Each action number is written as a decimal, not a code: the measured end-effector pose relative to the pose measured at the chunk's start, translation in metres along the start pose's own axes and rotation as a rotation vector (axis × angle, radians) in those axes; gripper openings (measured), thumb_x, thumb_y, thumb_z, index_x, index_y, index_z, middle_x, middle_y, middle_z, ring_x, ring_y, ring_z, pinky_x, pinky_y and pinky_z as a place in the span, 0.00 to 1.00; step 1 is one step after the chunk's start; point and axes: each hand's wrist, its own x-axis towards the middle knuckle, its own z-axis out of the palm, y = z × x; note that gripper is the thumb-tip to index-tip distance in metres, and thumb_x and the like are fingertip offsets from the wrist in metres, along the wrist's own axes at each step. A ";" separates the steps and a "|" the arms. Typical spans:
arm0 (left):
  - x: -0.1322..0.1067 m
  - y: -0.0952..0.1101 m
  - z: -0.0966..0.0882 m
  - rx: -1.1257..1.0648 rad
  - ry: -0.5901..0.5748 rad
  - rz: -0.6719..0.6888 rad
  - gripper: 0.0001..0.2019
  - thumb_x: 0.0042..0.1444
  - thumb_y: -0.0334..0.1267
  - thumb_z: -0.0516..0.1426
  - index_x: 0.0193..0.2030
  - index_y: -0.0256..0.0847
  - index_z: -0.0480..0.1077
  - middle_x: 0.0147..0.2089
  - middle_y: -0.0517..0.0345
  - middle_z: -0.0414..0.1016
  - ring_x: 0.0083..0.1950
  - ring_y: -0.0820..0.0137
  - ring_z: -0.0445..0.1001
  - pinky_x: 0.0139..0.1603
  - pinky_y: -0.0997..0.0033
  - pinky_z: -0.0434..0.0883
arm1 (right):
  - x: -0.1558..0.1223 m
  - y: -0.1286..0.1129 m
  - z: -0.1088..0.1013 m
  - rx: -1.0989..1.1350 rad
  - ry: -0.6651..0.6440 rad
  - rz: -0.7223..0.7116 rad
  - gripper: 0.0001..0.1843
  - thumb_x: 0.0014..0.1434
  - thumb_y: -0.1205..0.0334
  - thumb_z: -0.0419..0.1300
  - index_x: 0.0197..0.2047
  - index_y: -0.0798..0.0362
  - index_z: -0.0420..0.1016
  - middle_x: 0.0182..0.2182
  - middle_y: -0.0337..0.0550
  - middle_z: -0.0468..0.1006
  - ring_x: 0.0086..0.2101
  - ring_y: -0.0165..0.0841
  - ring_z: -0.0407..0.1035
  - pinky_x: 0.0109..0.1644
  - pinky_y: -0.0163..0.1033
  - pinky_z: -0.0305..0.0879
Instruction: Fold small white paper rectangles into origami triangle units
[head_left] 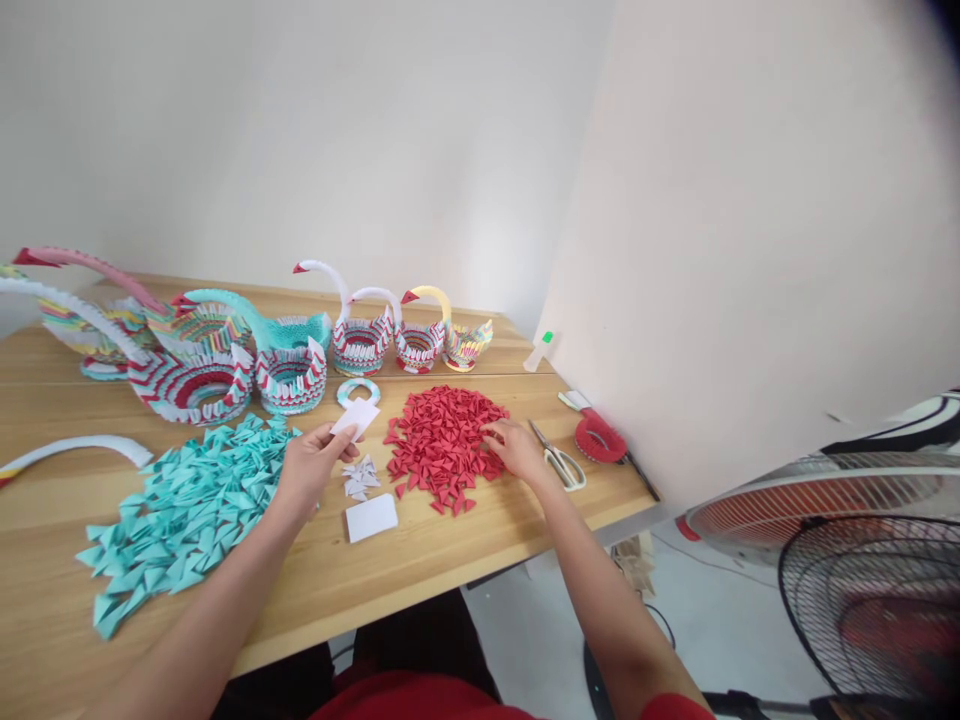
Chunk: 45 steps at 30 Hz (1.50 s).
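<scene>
My left hand (321, 453) pinches a small white paper rectangle (355, 420) between thumb and fingers, above the table. At the right edge of a heap of red folded paper triangles (442, 435), my right hand (516, 450) touches the pieces, its fingers partly bent; whether it has taken one is hidden. Below my left hand lie a few white folded triangles (361, 478) and a stack of white paper rectangles (372, 518). A teal and white paper ring (358, 391) rests just behind the held paper. To the left spreads a heap of teal folded triangles (195, 500).
Several folded-paper swans (292, 380) stand along the back. A curved white paper neck (82, 445) lies at left. Scissors (559, 460), a red ring-shaped piece (598, 437) and a green-capped glue bottle (540, 350) are at right. Fans (870, 590) stand beyond the table edge.
</scene>
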 end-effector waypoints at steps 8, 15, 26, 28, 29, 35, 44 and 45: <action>-0.001 0.001 0.001 -0.001 0.004 0.000 0.20 0.45 0.53 0.62 0.30 0.33 0.75 0.23 0.55 0.74 0.26 0.70 0.69 0.30 0.72 0.66 | -0.008 -0.016 0.003 0.308 0.052 0.104 0.14 0.58 0.53 0.58 0.41 0.50 0.79 0.37 0.43 0.81 0.38 0.37 0.74 0.42 0.40 0.67; -0.001 0.001 0.000 -0.009 0.008 0.007 0.18 0.46 0.51 0.62 0.30 0.34 0.75 0.23 0.56 0.74 0.26 0.70 0.69 0.31 0.73 0.66 | -0.007 -0.029 0.010 0.489 0.066 0.177 0.17 0.60 0.52 0.52 0.40 0.53 0.78 0.33 0.44 0.82 0.32 0.35 0.74 0.34 0.37 0.69; -0.002 0.004 0.001 -0.017 0.015 0.019 0.18 0.44 0.51 0.62 0.29 0.34 0.74 0.23 0.55 0.74 0.25 0.70 0.69 0.29 0.73 0.67 | -0.003 -0.043 0.011 0.624 0.103 0.250 0.13 0.57 0.52 0.56 0.34 0.52 0.76 0.27 0.40 0.79 0.27 0.32 0.71 0.30 0.35 0.66; -0.002 0.005 0.001 -0.011 0.013 0.022 0.19 0.44 0.52 0.62 0.28 0.34 0.74 0.23 0.55 0.74 0.25 0.70 0.70 0.29 0.72 0.67 | -0.004 -0.045 0.013 0.687 0.078 0.257 0.15 0.56 0.51 0.56 0.38 0.52 0.76 0.31 0.42 0.80 0.28 0.33 0.73 0.31 0.36 0.69; -0.002 0.004 0.001 -0.006 0.010 0.023 0.19 0.44 0.52 0.62 0.28 0.34 0.75 0.23 0.54 0.74 0.25 0.70 0.70 0.29 0.72 0.67 | -0.005 -0.046 0.014 0.714 0.072 0.259 0.16 0.55 0.50 0.56 0.40 0.52 0.76 0.33 0.43 0.80 0.30 0.33 0.74 0.32 0.37 0.70; -0.003 0.005 0.001 0.003 0.010 0.041 0.20 0.44 0.53 0.62 0.28 0.34 0.75 0.22 0.54 0.75 0.24 0.69 0.70 0.29 0.72 0.67 | -0.006 -0.051 0.021 0.760 0.102 0.275 0.15 0.52 0.52 0.60 0.40 0.52 0.77 0.35 0.44 0.81 0.35 0.35 0.75 0.40 0.41 0.71; -0.003 0.006 0.002 -0.017 0.016 0.051 0.18 0.45 0.51 0.62 0.27 0.34 0.74 0.22 0.54 0.74 0.24 0.70 0.70 0.28 0.72 0.67 | 0.000 -0.047 0.031 0.737 0.149 0.273 0.17 0.54 0.53 0.58 0.43 0.52 0.78 0.34 0.45 0.81 0.35 0.37 0.75 0.40 0.40 0.71; -0.002 0.005 0.002 -0.013 0.015 0.057 0.18 0.45 0.51 0.61 0.27 0.34 0.74 0.22 0.54 0.74 0.24 0.70 0.70 0.28 0.72 0.66 | 0.000 -0.047 0.032 0.735 0.150 0.270 0.17 0.54 0.53 0.58 0.43 0.52 0.78 0.34 0.45 0.81 0.35 0.36 0.75 0.40 0.40 0.71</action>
